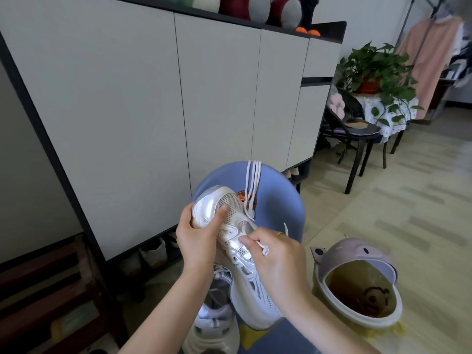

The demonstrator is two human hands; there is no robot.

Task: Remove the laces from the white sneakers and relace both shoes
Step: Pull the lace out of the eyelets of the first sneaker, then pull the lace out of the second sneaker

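You hold the white and silver mesh sneaker (231,226) up over the round blue plastic stool (278,200), and your left hand (199,236) wraps the toe end, thumb pressed flat on the mesh, which looks meant to keep the shoe steady while the other hand works at the eyelets; your right hand (275,254) pinches a flat white lace end (263,247) between thumb and fingertips right at the eyelet row, so both grips are narrow and closed on something, the left on the shoe, the right on the lace. The sneaker's long axis runs from lower right near your lap up to the upper left, toe pointing away from you toward the pale grey cabinet (153,98) and tilted upward, sole turned to your left and laces side facing you, a pose that probably gives you a clear view of the holes. Several lace strands (252,180) trail from the shoe across the stool's far edge. The second white sneaker (212,310) lies below your forearms, beside a pink lidded bin (357,284) on the floor to your right
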